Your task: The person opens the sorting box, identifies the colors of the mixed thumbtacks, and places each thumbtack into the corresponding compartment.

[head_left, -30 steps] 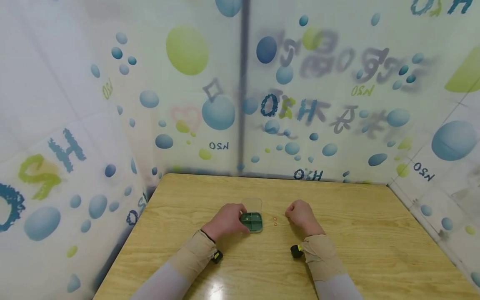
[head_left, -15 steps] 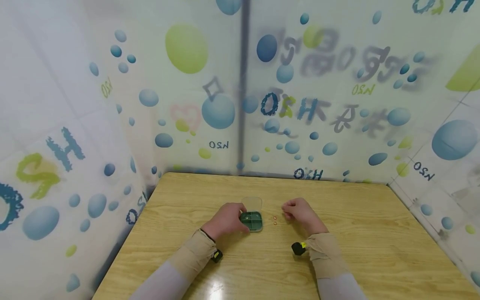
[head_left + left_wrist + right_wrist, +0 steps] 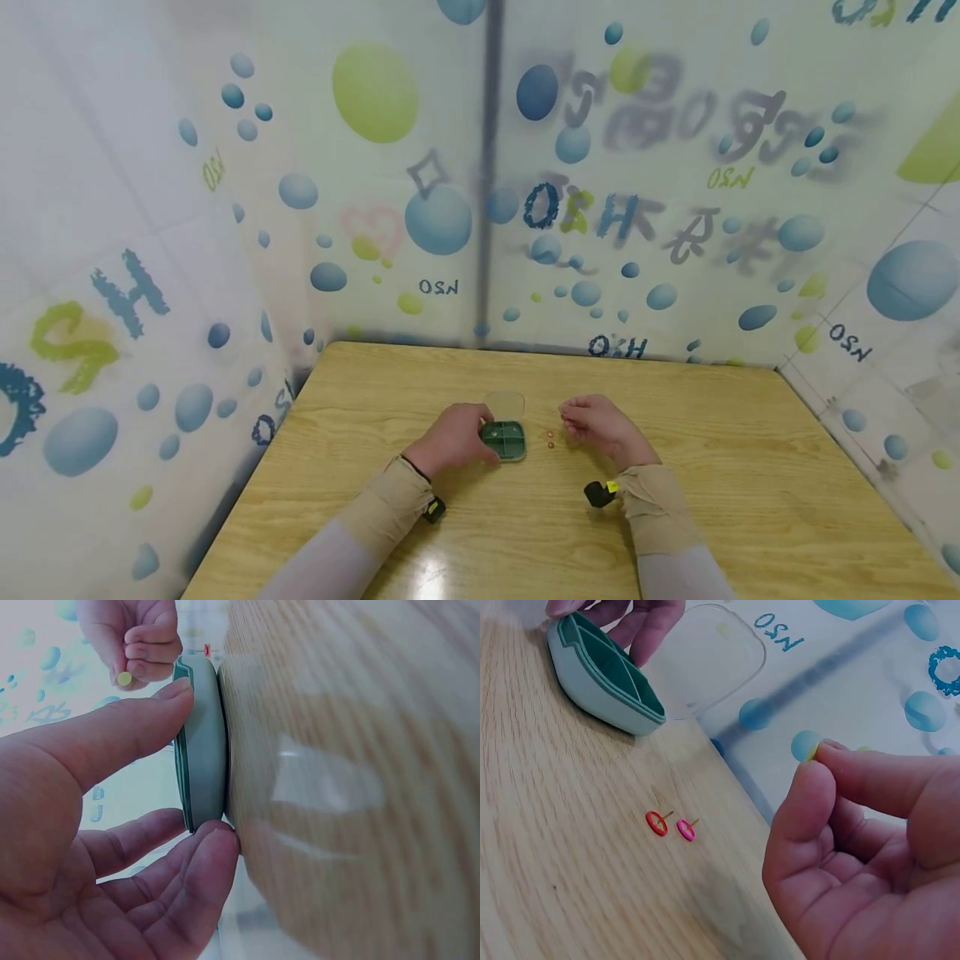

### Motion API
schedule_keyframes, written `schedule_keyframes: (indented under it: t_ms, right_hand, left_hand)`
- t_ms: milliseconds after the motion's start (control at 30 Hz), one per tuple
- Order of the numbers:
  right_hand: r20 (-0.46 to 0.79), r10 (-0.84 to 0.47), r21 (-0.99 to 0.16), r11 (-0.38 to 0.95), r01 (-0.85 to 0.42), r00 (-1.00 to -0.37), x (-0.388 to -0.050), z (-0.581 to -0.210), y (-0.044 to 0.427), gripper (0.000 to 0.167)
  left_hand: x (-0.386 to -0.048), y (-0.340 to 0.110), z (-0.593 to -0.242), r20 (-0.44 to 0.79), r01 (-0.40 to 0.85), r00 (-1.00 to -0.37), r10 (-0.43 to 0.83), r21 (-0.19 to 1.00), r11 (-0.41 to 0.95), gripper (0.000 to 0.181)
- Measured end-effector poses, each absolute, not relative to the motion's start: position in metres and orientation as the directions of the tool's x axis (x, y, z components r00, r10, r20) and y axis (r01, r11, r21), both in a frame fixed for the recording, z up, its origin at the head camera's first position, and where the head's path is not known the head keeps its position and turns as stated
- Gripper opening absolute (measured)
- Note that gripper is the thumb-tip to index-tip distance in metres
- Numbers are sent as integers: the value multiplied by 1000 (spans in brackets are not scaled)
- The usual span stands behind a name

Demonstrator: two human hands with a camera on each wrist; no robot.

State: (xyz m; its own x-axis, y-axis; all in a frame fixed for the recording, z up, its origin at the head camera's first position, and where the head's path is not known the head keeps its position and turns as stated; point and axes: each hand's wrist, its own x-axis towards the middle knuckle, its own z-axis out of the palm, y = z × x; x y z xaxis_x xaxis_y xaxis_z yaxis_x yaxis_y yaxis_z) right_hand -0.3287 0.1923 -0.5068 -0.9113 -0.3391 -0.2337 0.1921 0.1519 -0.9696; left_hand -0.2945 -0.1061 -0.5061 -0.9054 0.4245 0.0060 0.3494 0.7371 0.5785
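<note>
My left hand grips the left side of a small green pill box, thumb on one edge and fingers on the other. The box has several compartments, with a tiny pale spot in a far one. Its clear lid lies folded back. To the right, my right hand pinches a small yellow disc between thumb and forefinger; the hand is raised above the table. Between box and right hand lie a red stud and a pink stud, both ring-shaped with thin metal pins.
All of this rests on a wood-grain table. Behind it hangs a pale wall covering with printed dots and letters. Small black cameras are strapped at both wrists.
My right hand has shifted slightly left toward the box, its pinching fingers turning into view. My left hand and the box stay put, and the studs lie where they were.
</note>
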Motion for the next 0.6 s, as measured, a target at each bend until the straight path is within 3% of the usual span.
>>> schedule_keyframes:
  t_ms: [367, 600]
  right_hand:
    - [-234, -421, -960, -42, 277, -876, -329, -518, 194, 16]
    - [-230, -482, -909, -202, 364, -845, -332, -525, 195, 27]
  left_hand:
    - [-292, -106, -505, 3, 348, -906, 423, 572, 743, 57]
    - [-292, -106, -504, 4, 347, -907, 420, 569, 745, 56]
